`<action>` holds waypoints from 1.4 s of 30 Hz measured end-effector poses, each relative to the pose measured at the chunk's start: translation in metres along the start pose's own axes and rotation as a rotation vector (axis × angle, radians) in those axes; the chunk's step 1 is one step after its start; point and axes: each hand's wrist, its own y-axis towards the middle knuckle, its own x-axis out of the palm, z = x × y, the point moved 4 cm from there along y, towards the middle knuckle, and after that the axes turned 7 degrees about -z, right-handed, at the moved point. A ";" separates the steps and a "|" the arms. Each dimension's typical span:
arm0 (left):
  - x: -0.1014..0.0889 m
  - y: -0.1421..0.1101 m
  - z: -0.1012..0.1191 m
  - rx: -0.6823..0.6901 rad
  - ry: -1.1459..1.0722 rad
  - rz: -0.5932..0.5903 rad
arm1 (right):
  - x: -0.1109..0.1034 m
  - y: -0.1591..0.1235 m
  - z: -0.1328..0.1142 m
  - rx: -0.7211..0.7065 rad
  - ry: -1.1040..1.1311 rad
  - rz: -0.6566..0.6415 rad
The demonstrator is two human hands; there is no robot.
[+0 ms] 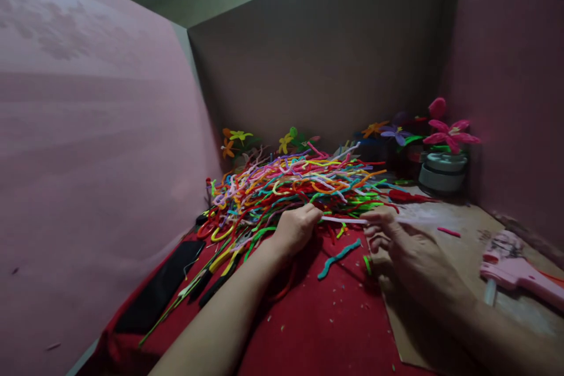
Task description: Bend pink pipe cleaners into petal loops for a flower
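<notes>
A pale pipe cleaner (342,220) stretches almost level between my two hands, just in front of a big heap of coloured pipe cleaners (286,182). My left hand (299,224) is closed around its left end. On the right, the thumb and forefinger of my right hand (394,236) pinch it, and a blurred pale length seems to continue past them. Below the hands a teal pipe cleaner (338,258) lies bent on the red cloth (326,329). A small green piece (367,265) rests near my right fingers.
A pink glue gun (520,276) lies at right on a brown board (408,329). Behind it, a pink pipe-cleaner flower (452,134) rises from a pale pot (443,173). Pliers with yellow-black handles (224,264) and a black phone-like slab (161,288) lie left. Pink panels (101,188) enclose the sides.
</notes>
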 end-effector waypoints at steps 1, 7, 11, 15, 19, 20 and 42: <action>-0.001 0.000 -0.006 -0.036 -0.065 0.020 | -0.004 0.003 -0.006 -0.063 0.068 0.017; -0.008 0.002 -0.030 -0.144 -0.323 0.101 | -0.020 0.013 -0.030 -0.103 0.502 -0.017; -0.030 0.001 -0.043 -0.259 -0.511 0.223 | -0.012 0.009 -0.020 0.064 0.556 -0.068; -0.048 -0.007 -0.062 -0.490 -0.683 0.278 | -0.004 0.007 -0.002 0.151 0.551 -0.133; -0.046 -0.010 -0.077 -0.546 -0.511 0.097 | -0.005 0.009 0.007 0.160 0.527 -0.180; -0.044 -0.010 -0.081 -0.545 -0.477 0.082 | -0.005 0.009 0.008 0.163 0.521 -0.185; -0.042 -0.007 -0.073 -0.438 -0.219 0.038 | 0.001 0.004 0.023 0.266 0.522 -0.204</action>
